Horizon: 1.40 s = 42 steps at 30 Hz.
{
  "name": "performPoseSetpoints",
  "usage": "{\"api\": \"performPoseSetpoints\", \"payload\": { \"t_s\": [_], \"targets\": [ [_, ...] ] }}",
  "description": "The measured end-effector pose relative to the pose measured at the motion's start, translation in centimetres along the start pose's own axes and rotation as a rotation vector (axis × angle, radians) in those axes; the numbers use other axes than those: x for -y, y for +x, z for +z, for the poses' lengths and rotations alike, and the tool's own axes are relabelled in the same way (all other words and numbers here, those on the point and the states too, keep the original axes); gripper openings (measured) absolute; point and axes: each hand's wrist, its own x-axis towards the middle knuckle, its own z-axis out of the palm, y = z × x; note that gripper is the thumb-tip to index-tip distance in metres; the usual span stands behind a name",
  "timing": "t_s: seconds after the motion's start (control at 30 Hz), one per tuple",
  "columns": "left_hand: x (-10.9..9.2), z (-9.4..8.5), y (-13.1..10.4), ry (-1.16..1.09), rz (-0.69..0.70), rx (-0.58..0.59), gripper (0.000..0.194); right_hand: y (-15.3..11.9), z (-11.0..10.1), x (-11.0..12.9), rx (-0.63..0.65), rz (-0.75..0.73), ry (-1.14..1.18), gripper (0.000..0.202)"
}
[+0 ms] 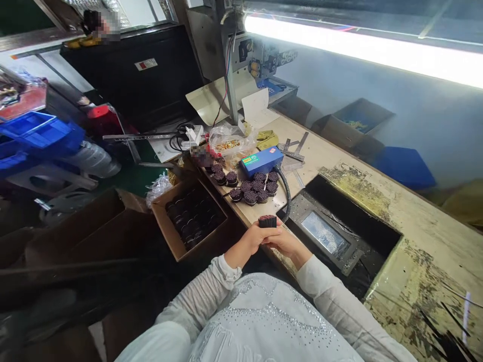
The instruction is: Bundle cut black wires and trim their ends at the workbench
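Both my hands meet at the table's front edge around one bundle of thin black rods [267, 221], its reddish-brown tips facing up. My left hand [260, 235] wraps it from the left, and my right hand [285, 240] closes on it from the right. The lower part of the bundle is hidden by my fingers. Just beyond, several similar round bundles [251, 197] stand packed together on the table, with more bundles [231, 178] to their left. Behind them lies a blue box [261, 161] with a black corrugated hose [288, 196] coming from it.
Left of the table, an open carton [169, 241] holds several dark bundles. A screen panel [325, 233] sits in a recess of the wooden tabletop [415, 234]. Loose black rods [449, 332] lie at the lower right. Blue bins [37, 131] stand far left; a bright tube lamp [358, 48] hangs above.
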Motion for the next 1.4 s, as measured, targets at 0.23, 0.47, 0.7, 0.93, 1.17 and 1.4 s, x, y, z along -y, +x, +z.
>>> {"api": "performPoseSetpoints", "payload": {
  "t_s": [0.23, 0.47, 0.7, 0.93, 1.17, 1.4],
  "targets": [
    [-0.2, 0.6, -0.8, -0.091, -0.025, -0.132, 0.051, 0.5, 0.5, -0.6, 0.067, 0.018, -0.019, 0.031],
    [-1.9, -2.1, -1.9, -0.265, 0.059, -0.106, 0.036, 0.7, 0.6, 3.3, 0.295, -0.245, -0.637, 0.026],
    [-5.7, -6.7, -2.9, -0.361, 0.088, -0.112, 0.023, 0.9, 4.2, 4.5, -0.035, -1.19, -1.109, 0.022],
    [-6.2, -9.6, -2.8, -0.472, -0.006, -0.136, 0.013, 4.2, 8.1, 3.9, -0.056, -1.409, -1.246, 0.008],
    [-6.8, -11.5, -2.8, -0.577, 0.013, -0.219, 0.012, 6.3, 10.0, 3.2, -0.088, -1.405, -1.255, 0.002],
    [-8.2, -14.5, -3.6, -0.607, 0.065, -0.274, 0.018, 7.9, 11.1, 9.4, 0.001, -1.25, -1.241, 0.028]
  ]
}}
